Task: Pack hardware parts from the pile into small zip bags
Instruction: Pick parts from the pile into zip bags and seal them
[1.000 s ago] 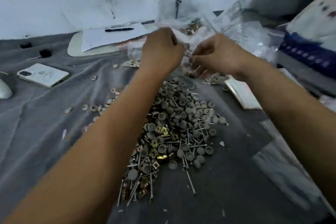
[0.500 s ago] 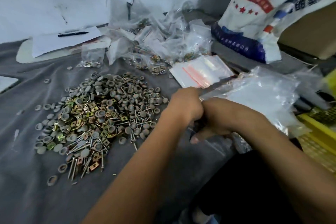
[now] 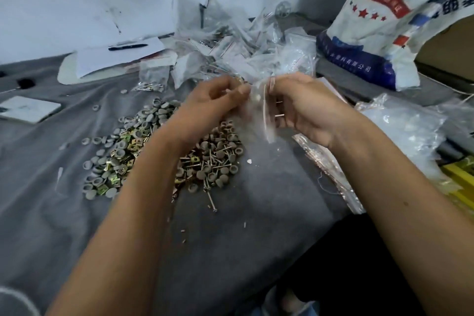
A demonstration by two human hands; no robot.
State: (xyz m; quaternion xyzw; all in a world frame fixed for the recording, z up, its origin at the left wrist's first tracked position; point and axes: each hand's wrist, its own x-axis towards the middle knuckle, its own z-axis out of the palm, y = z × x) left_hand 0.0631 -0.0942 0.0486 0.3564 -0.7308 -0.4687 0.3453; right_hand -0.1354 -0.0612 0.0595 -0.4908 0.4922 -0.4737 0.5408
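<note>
Both hands pinch a small zip bag (image 3: 259, 100) between them, left hand (image 3: 218, 102) at one top edge, right hand (image 3: 300, 108) at the other, raised over the table (image 3: 243, 226). Beneath the left forearm lies the pile of hardware parts (image 3: 154, 151); filled bags (image 3: 238, 51) are heaped just beyond.

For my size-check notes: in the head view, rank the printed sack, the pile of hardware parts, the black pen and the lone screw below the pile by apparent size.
1. Printed sack, partly cropped.
2. Pile of hardware parts, partly behind the arm.
3. Black pen, farther away.
4. Lone screw.
</note>
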